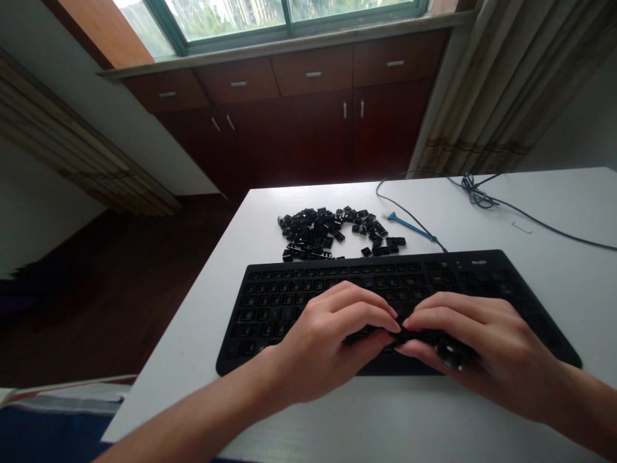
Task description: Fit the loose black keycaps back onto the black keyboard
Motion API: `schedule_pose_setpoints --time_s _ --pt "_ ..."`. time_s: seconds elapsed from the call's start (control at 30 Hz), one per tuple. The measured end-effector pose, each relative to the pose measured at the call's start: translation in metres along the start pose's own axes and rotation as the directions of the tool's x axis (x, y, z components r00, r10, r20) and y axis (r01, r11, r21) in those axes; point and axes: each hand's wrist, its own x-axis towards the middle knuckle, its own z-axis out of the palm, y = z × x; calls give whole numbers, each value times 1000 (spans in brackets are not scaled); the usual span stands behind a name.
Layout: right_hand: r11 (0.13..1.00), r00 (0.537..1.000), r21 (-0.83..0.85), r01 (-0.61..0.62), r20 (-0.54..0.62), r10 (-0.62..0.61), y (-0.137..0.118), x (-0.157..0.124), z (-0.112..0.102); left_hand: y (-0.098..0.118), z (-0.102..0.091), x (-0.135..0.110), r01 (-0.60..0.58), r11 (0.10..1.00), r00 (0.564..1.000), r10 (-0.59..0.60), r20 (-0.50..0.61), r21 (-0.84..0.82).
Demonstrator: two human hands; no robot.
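A black keyboard (337,292) with its keycaps removed lies on the white table (554,270). My left hand (328,347) and my right hand (477,341) rest on its front row, fingertips meeting near the middle. Both have their fingers curled and pinched on a long black keycap (414,335), seemingly the space bar, mostly hidden under them. A pile of loose black keycaps (332,231) lies behind the keyboard.
A blue keycap puller (407,223) lies right of the pile. The keyboard's black cable (486,199) snakes across the table's far right. Dark wooden cabinets (308,116) stand under the window, with curtains (506,83) at right. The table's left edge drops to a dark floor.
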Motion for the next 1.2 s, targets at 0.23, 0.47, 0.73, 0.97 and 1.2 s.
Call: schedule_pose_setpoints --time_s 0.23,0.47,0.73,0.97,1.2 --pt "1000 1000 -28 10 -3 -10 -2 1 0 1 0 1 -3 1000 1000 3 -5 6" --pt "998 1000 -54 19 -16 -20 -1 0 -1 0 0 0 -7 1000 1000 7 -4 6" --pt "998 999 -46 37 6 -37 0 -1 -1 -1 1 -1 -10 1000 1000 10 4 14" --pt "995 997 -64 77 34 -75 0 -3 -1 -1 0 -2 -53 996 998 54 -15 73" --pt "997 994 -9 77 78 -77 1 -3 1 -3 -1 -5 -149 980 989 146 36 128"
